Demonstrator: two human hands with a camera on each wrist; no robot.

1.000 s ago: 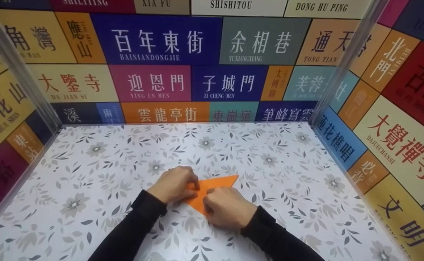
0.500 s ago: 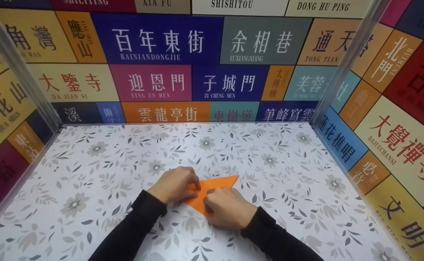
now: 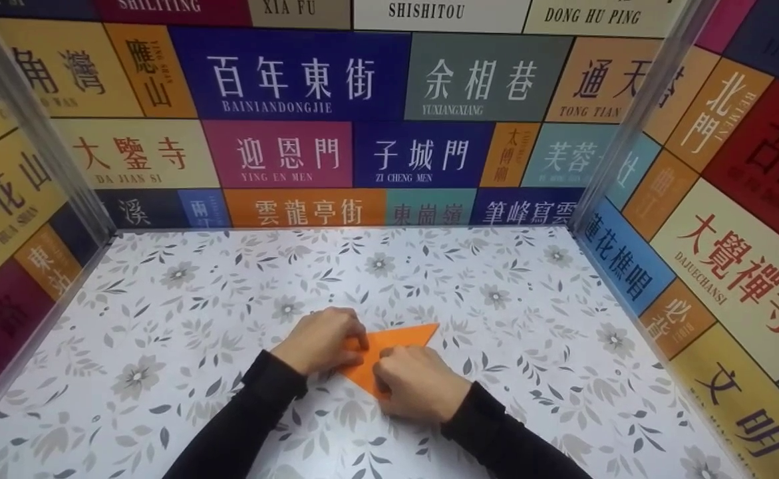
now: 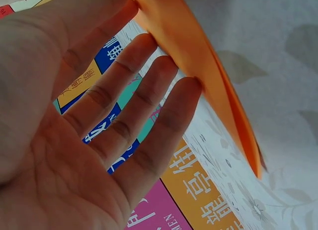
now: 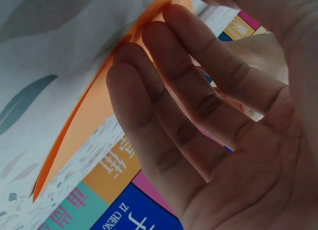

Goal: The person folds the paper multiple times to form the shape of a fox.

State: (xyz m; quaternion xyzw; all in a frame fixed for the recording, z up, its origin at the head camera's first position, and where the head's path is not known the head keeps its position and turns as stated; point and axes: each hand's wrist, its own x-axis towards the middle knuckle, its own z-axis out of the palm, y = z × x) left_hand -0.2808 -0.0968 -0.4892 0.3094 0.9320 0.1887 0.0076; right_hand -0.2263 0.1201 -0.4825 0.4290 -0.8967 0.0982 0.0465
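Colourful printed panels [image 3: 376, 100] lined the back and side walls, each carrying Chinese characters with a romanised caption; legible were BAINIANDONGJIE, YUXIANGXIANG, YING EN MEN, ZI CHENG MEN, DA JIAN SI, SHISHITOU, DONG HU PING, TONG TIAN and DAJUECHANSI. Below them lay the table [image 3: 163, 319], covered in grey-and-white floral paper.

An orange paper [image 3: 396, 339], folded to a triangle, lay flat near the middle of the table, towards the near edge, one point aimed right and another towards the person. The left hand [image 3: 319, 339] rested on its left part, fingers nearly straight with the tips pressing the sheet, as the left wrist view confirmed [image 4: 124, 106]. The right hand [image 3: 419, 380] covered the near corner, fingers only slightly bent and laid on the orange edge [image 5: 99, 106]; neither hand pinched the paper. Black sleeves [image 3: 243, 419] reached to both wrists.

Against the frames of a second and half a second before, hands and paper showed no discernible shift.
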